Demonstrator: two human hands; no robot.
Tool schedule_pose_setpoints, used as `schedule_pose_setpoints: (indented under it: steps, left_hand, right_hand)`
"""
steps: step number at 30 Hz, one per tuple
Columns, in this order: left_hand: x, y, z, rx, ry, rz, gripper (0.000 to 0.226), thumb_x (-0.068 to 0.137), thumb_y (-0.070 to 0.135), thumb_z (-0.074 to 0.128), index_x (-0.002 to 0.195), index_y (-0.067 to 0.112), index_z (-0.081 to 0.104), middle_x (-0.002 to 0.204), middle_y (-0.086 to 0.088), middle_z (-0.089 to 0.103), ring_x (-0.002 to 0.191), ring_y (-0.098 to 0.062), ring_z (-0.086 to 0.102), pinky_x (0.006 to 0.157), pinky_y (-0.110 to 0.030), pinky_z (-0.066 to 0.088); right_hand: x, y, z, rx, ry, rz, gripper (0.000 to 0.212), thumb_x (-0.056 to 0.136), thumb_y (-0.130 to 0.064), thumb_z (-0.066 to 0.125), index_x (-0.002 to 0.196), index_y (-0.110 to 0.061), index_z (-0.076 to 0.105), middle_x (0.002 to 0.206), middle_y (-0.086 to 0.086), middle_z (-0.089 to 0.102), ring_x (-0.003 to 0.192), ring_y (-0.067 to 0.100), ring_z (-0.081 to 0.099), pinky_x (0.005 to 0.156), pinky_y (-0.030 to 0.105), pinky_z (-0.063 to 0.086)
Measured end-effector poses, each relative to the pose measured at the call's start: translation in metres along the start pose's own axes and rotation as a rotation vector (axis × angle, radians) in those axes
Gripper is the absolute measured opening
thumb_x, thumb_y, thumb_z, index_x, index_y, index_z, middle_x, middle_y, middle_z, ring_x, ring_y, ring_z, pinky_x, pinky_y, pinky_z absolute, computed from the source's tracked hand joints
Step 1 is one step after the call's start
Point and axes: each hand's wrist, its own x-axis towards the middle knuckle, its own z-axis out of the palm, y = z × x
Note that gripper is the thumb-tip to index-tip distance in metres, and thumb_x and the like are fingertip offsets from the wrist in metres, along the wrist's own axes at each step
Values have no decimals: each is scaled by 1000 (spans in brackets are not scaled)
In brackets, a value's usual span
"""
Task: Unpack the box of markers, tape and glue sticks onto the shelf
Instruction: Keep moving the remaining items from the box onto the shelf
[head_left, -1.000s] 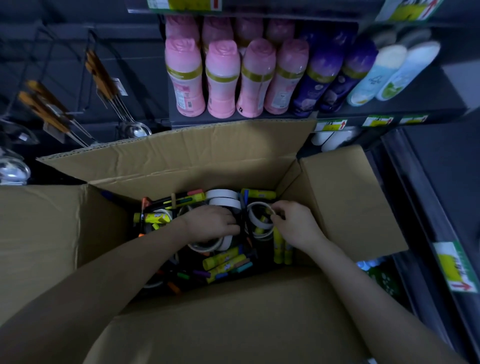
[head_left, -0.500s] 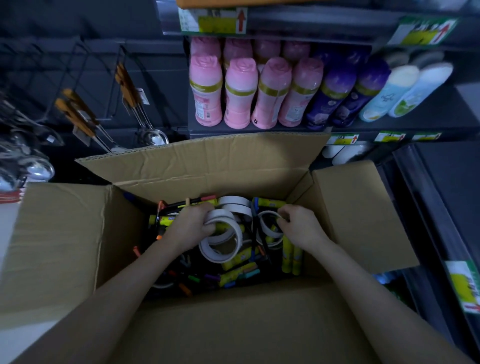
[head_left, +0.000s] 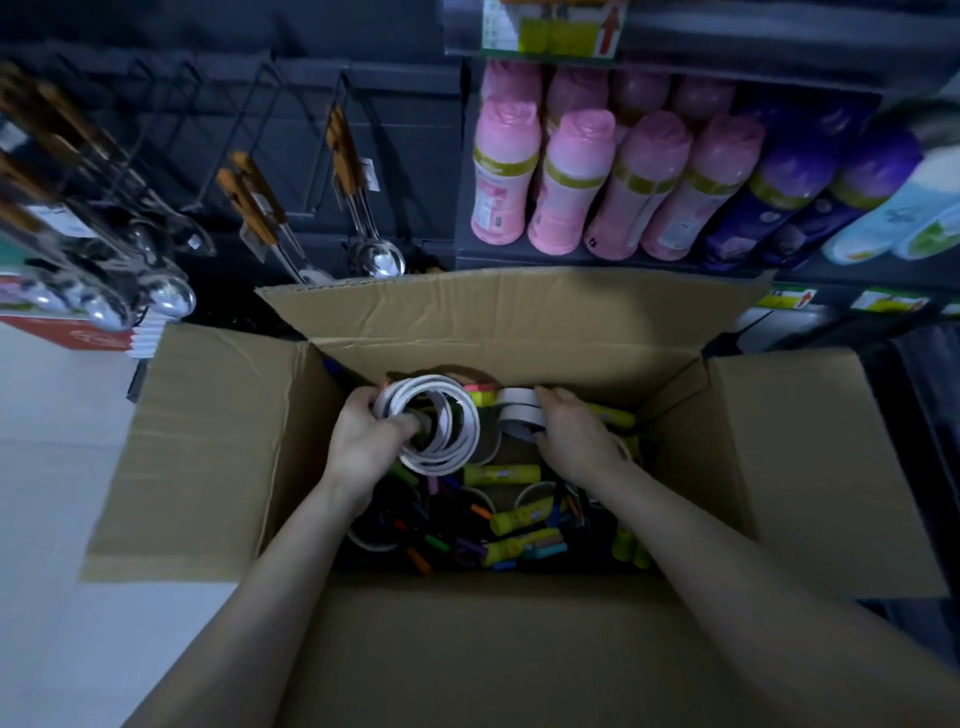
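Note:
An open cardboard box (head_left: 228, 447) fills the lower view, its flaps spread out. Inside lie yellow glue sticks (head_left: 501, 474), coloured markers (head_left: 441, 545) and white tape rolls. My left hand (head_left: 363, 441) is shut on a bunch of white tape rolls (head_left: 441, 415), raised a little above the pile, with my thumb through their holes. My right hand (head_left: 576, 436) grips another white tape roll (head_left: 517, 410) near the box's far wall.
Behind the box, a dark shelf (head_left: 571, 260) holds pink bottles (head_left: 566, 182), purple bottles (head_left: 779, 197) and white bottles at the right. Ladles and spoons (head_left: 374, 244) hang on hooks at the left. A white floor (head_left: 52, 519) lies left of the box.
My left hand has lifted the bunch of tape rolls up out of the pile. My right hand has shifted onto a tape roll near the far wall. The camera tilted upward.

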Motion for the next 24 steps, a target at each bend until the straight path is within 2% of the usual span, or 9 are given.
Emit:
schedule_pose_setpoints:
  steps: [3, 5, 7, 10, 13, 14, 16, 18, 24]
  left_hand:
    - [0, 1, -3, -106, 31, -25, 30, 76, 7, 67, 102, 13, 54, 94, -7, 63, 85, -22, 61, 66, -32, 47]
    - [-2, 3, -4, -123, 18, -18, 31, 76, 4, 67, 102, 13, 54, 93, -6, 63, 84, -21, 62, 67, -31, 47]
    - [-4, 3, -4, -124, 13, -1, 31, 76, 2, 67, 102, 12, 54, 91, -5, 63, 81, -19, 61, 66, -30, 47]
    - [-4, 0, -3, -101, 34, 14, 30, 75, 2, 67, 100, 13, 56, 88, -5, 64, 79, -19, 61, 67, -33, 48]
    - [-7, 0, -3, -88, 21, 28, 32, 76, 0, 63, 103, 15, 54, 88, -4, 63, 79, -19, 60, 66, -33, 47]
    - [-8, 0, -3, -86, 10, 36, 33, 77, -1, 63, 105, 15, 53, 88, -3, 62, 79, -18, 60, 64, -31, 46]
    - [-13, 3, -2, -85, -16, 63, 35, 79, -2, 62, 108, 15, 52, 89, -2, 61, 78, -15, 59, 61, -27, 44]
    - [-16, 6, -1, -86, -24, 90, 36, 78, -2, 63, 109, 14, 52, 89, -1, 62, 78, -12, 59, 60, -24, 43]
    - [-30, 16, -1, -85, -46, 155, 40, 76, 3, 70, 108, 18, 50, 92, 2, 63, 83, -11, 61, 63, -23, 45]
  right_hand:
    - [2, -8, 7, -119, 55, 2, 31, 91, -9, 49, 123, -8, 46, 121, 14, 43, 104, 35, 50, 79, 42, 46]
    - [1, -12, 9, -187, 56, 0, 20, 91, -8, 50, 111, -8, 48, 114, 13, 42, 102, 34, 48, 79, 41, 44]
    - [1, -14, 10, -221, 50, 12, 16, 92, -7, 48, 107, -10, 48, 113, 12, 43, 104, 34, 48, 89, 45, 41]
    - [-1, -11, 10, -222, 68, 31, 17, 91, -9, 48, 107, -14, 48, 112, 8, 51, 109, 31, 50, 109, 56, 25]
    - [-9, -7, 8, -164, 154, 15, 22, 88, -16, 54, 109, -12, 49, 110, 8, 54, 109, 30, 51, 110, 53, 25]
    - [-12, -6, 7, -147, 195, -3, 26, 87, -17, 55, 111, -11, 50, 109, 9, 54, 108, 32, 51, 106, 49, 30]
    - [-19, -7, 3, -54, 278, -42, 33, 86, -16, 57, 118, -7, 51, 107, 13, 53, 100, 34, 52, 88, 40, 40]
    - [-27, -12, -3, 86, 352, -60, 38, 85, -15, 61, 120, -2, 54, 103, 17, 53, 92, 36, 53, 71, 36, 41]
    - [-52, -19, -25, 368, 509, 95, 37, 85, -8, 53, 122, -4, 52, 107, 13, 52, 91, 28, 53, 71, 35, 44]
